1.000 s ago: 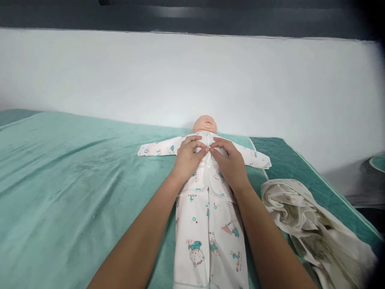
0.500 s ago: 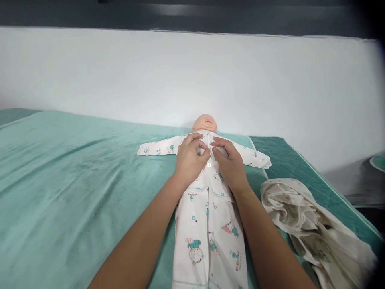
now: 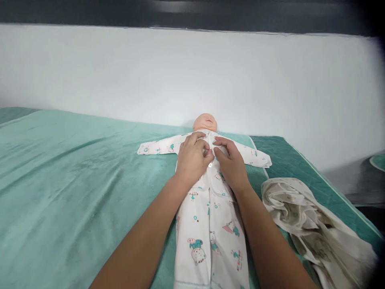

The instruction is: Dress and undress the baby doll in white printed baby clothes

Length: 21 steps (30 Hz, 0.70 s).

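A baby doll (image 3: pixel 205 121) lies on its back on the bed, dressed in a white printed baby shirt (image 3: pixel 162 145) with its sleeves spread to both sides. White printed trousers (image 3: pixel 192 224) cover the legs and reach toward me. Both hands work at the shirt's front opening on the chest. My left hand (image 3: pixel 194 154) pinches the shirt's front edge between thumb and forefinger. Opposite it, my right hand (image 3: pixel 231 160) has thumb and fingers bent on the other edge. A fastened snap button (image 3: pixel 210 165) shows just below the fingertips; whatever lies between them is hidden.
Crumpled white printed cloth (image 3: pixel 300 212) lies to the right of my right forearm. A light green sheet (image 3: pixel 75 180) covers the bed, with a darker green quilted cover (image 3: pixel 276 156) on the right. The white wall (image 3: pixel 192 72) rises behind the doll's head.
My left thumb and fingertips have shifted slightly right and down along the shirt's front edge. The right hand has barely moved, and the doll stays in place.
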{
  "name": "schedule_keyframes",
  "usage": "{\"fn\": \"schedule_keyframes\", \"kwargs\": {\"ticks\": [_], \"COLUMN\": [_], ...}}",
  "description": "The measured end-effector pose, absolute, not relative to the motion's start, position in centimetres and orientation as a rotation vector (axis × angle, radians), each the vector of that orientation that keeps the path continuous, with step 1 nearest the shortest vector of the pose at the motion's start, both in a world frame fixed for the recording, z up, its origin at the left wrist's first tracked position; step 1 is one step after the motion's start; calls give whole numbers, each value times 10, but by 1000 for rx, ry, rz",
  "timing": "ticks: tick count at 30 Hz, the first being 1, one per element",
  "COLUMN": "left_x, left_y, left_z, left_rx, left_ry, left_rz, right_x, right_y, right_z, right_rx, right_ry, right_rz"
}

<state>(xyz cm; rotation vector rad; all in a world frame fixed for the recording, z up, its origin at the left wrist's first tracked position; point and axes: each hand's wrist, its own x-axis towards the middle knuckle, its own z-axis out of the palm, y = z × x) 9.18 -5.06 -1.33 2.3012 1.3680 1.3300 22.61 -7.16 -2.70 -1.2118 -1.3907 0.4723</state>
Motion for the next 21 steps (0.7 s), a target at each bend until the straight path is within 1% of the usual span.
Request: {"fn": "schedule_keyframes", "kwargs": {"ticks": [5,15,21], "left_x": [88,85,83], "left_y": [-48,-46,-46], "left_z": [-13,-15,-14], "left_rx": [2154,1994,1895], "left_ry": [1234,1154,1122], "left_rz": [1355,1353,1341], "right_x": [227,227,225], "right_y": [-72,-70,-72], "right_z": [-26,-26,-27], "right_rx": [-1203,-1211,-1174], "right_ry": [-1425,-1389,-1426], "right_rz": [456,453,367]}}
